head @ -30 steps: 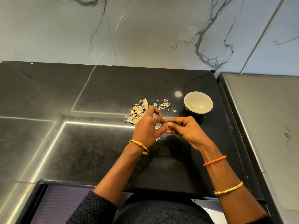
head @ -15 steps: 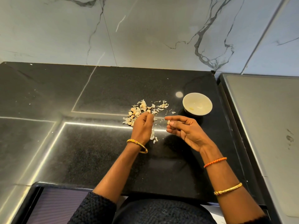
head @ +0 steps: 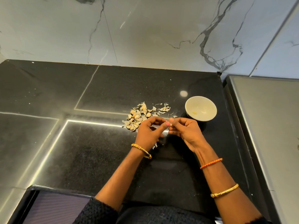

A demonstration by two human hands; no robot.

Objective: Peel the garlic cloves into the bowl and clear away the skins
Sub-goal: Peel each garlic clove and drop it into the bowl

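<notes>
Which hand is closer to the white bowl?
The right hand. It sits just below and left of the white bowl, nearly under its rim. The left hand is farther left, beside the garlic pile. Both pinch one clove between them.

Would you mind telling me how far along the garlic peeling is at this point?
Early on. Done: the bowl holds what looks like one peeled clove. In hand: the left hand and right hand pinch a clove between their fingertips. Left: a pile of unpeeled cloves mixed with loose skins lies on the black counter, and no skins are cleared yet.
</notes>
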